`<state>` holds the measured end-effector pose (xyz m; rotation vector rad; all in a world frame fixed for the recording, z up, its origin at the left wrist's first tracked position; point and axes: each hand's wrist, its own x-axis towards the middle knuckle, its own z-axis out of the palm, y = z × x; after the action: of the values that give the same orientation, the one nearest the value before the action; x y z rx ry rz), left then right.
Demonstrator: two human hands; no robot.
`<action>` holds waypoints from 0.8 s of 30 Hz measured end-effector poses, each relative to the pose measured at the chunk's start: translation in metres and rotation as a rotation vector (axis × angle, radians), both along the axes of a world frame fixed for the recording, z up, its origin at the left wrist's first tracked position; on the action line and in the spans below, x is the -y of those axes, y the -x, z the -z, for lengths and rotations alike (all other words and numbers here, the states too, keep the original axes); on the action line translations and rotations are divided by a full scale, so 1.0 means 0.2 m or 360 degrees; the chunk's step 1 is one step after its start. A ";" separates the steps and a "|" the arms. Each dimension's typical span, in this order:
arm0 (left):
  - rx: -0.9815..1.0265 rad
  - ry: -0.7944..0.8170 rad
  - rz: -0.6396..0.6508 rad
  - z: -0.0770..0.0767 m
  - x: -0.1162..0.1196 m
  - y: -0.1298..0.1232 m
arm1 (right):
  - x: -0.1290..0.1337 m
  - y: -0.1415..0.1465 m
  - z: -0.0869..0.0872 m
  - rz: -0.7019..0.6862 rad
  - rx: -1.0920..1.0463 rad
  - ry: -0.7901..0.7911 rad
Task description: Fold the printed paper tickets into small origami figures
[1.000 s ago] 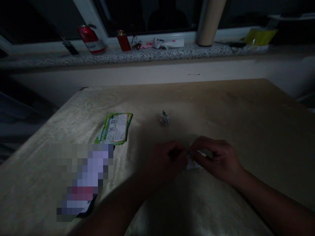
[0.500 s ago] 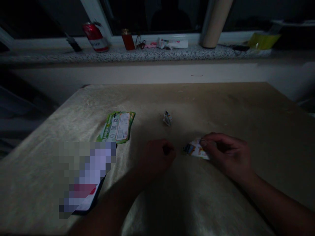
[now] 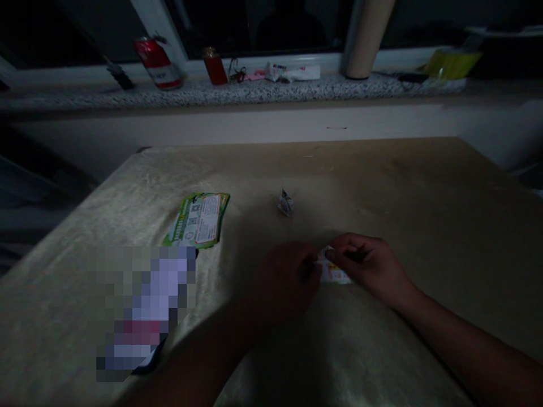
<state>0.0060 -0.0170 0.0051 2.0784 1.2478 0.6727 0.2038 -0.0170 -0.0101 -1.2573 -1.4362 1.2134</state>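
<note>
A small printed paper piece [image 3: 337, 275] lies low over the table between my two hands. My right hand [image 3: 367, 260] pinches its upper right part between thumb and fingertips. My left hand [image 3: 292, 277] is dark, its fingers curled in and closed at the paper's left edge; its fingertips are partly hidden in shadow. Behind the hands stands a small folded paper shape [image 3: 285, 203] with a pointed top. Green printed cards [image 3: 197, 220] lie in a stack to the left.
A phone [image 3: 153, 305] with a blurred-out screen lies at the left on the table [image 3: 382, 181]. Along the windowsill [image 3: 254, 96] stand a red can [image 3: 159, 65], a red jar [image 3: 215, 68], a cardboard tube [image 3: 368, 42] and a yellow object [image 3: 453, 63].
My left hand has moved right to the paper's edge. My right hand has shifted slightly left, and the paper is turned differently. The view has shifted slightly.
</note>
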 end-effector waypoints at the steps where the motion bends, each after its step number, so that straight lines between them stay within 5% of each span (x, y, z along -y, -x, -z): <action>1: -0.0045 -0.0125 0.0046 0.00 0.00 0.00 | 0.00 0.00 0.00 -0.0010 0.0018 -0.0011; 6: -0.0262 -0.0467 0.0308 0.02 0.02 0.02 | 0.00 0.00 0.00 -0.0098 0.0135 -0.0055; 13: -0.0465 -0.0356 0.0448 0.05 -0.02 0.03 | -0.03 -0.05 0.03 -0.0117 0.0961 -0.0571; 17: -0.0502 -0.0369 0.0474 0.05 -0.02 0.04 | -0.05 -0.12 0.01 -0.0305 0.1016 -0.0786; 24: -0.0525 -0.0435 0.0520 0.05 -0.02 0.03 | -0.04 -0.15 -0.05 -0.0741 0.1034 -0.0782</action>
<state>-0.0004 -0.0121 -0.0049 2.6273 0.9851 0.3759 0.2340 -0.0082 0.0004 -1.0308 -2.4287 0.6535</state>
